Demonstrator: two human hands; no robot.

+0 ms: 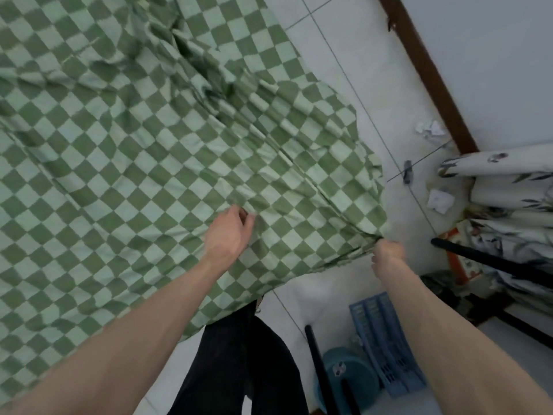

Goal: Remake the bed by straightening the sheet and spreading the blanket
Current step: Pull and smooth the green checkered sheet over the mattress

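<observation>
Green and pale-green checks cover most of the view: a wrinkled blanket [143, 151] lies spread over the bed, its near corner drawn out over the white tiled floor [335, 64]. The left hand [229, 232] rests on the cloth near that corner, fingers curled and pinching a small fold between thumb and fingertips. The right hand [389, 253] has a closed grip on the blanket's corner, bunching the cloth into tight pleats that fan back toward the bed; the corner is held up off the floor. Deep creases run across the blanket's middle and upper part.

Below the hanging edge are the person's dark trousers [239, 363]. On the floor to the right lie crumpled white papers [431, 131], a blue slatted rack [386, 339] and a teal stool [350, 375] just beside it. A brown wooden strip [431, 76] runs along the wall. At the far right, white fabric with a leaf print [508, 187] is piled up, with black bars [490, 262] in front of it.
</observation>
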